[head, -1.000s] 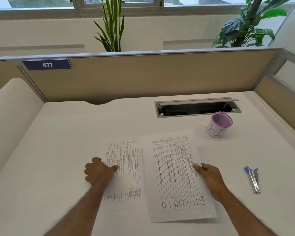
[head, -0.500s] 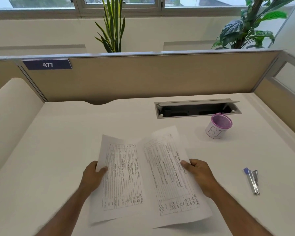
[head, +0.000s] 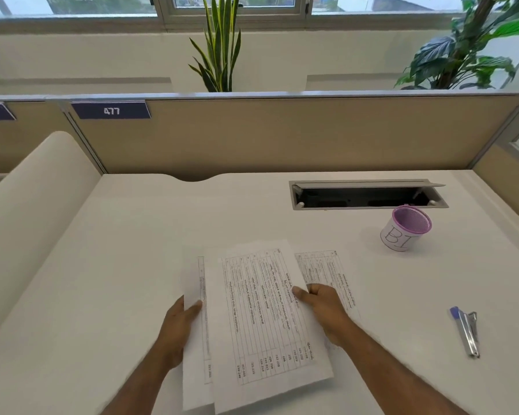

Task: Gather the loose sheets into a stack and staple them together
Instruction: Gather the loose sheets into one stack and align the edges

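Two overlapped sheets [head: 261, 319] pinched between left hand [head: 177, 324] and right hand [head: 324, 310].

The one camera sits on my head, looking forward and down at the white desk [head: 132, 265]. It stays close above my hands, facing the beige fabric partition [head: 282, 136] and windows.

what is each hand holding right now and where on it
Left hand grips the lower sheet by its left edge; right hand pinches the top sheet at its right edge.
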